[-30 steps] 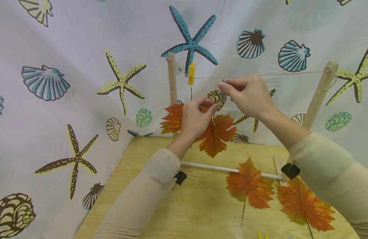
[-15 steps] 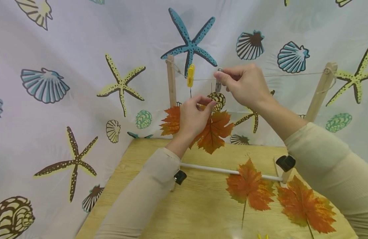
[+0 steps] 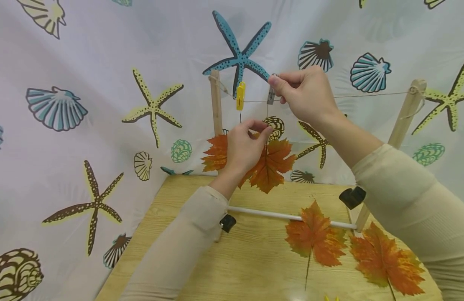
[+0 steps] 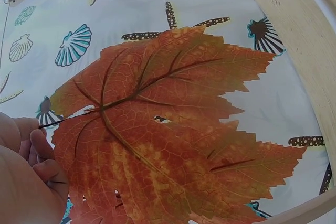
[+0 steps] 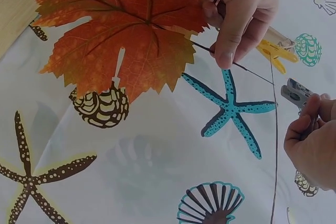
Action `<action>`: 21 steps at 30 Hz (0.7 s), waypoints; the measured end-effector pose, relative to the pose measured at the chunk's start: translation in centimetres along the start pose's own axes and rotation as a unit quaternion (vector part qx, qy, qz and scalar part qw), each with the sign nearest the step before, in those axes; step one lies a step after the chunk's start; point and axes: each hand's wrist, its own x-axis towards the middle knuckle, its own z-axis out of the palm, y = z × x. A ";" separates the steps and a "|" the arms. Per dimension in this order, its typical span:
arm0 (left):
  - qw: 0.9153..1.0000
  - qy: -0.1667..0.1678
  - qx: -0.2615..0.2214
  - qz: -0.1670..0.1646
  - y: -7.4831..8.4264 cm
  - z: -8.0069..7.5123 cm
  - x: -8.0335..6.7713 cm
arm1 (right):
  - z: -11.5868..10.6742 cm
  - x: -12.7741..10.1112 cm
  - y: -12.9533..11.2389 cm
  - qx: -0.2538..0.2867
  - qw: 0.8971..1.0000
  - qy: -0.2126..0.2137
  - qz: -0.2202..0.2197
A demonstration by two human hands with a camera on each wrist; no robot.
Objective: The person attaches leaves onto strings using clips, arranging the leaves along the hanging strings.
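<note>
- We see the right hand (image 3: pixel 305 96) in the upper middle of the head view, fingers curled and pinching a grey clip (image 3: pixel 271 95) right at the string (image 3: pixel 367 94).
- The string runs across the upper part of the frame between two wooden posts (image 3: pixel 215 100); a yellow clip (image 3: pixel 240 95) hangs on it just left of the grey one.
- The left hand (image 3: pixel 245 148) sits below, near the centre, pinching the thin stem of an orange leaf (image 3: pixel 271 165); the stem rises towards the grey clip.
- In the left wrist view that leaf (image 4: pixel 168 129) fills the frame, the fingers (image 4: pixel 39 153) closed on its stem at the left edge.
- A second orange leaf (image 3: pixel 216 152) hangs behind the left hand, under the yellow clip.
- Two more leaves (image 3: pixel 314 236) lie on the wooden desk (image 3: pixel 251 259) at the lower right, beside a white rod (image 3: pixel 269 214).
</note>
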 end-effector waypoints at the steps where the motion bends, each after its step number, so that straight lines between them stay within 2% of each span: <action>1: 1.000 0.000 0.001 -0.001 0.0 0.0 0.1 | 0.1 0.1 -0.1 -0.005 1.000 0.001 0.003; 13: 1.000 -0.002 0.006 0.001 0.3 -0.3 0.3 | 0.3 1.1 -0.1 -0.059 0.998 -0.021 0.024; 21: 1.000 0.001 0.012 0.005 0.3 -0.4 0.5 | 0.8 1.3 -0.3 -0.068 0.997 -0.030 0.023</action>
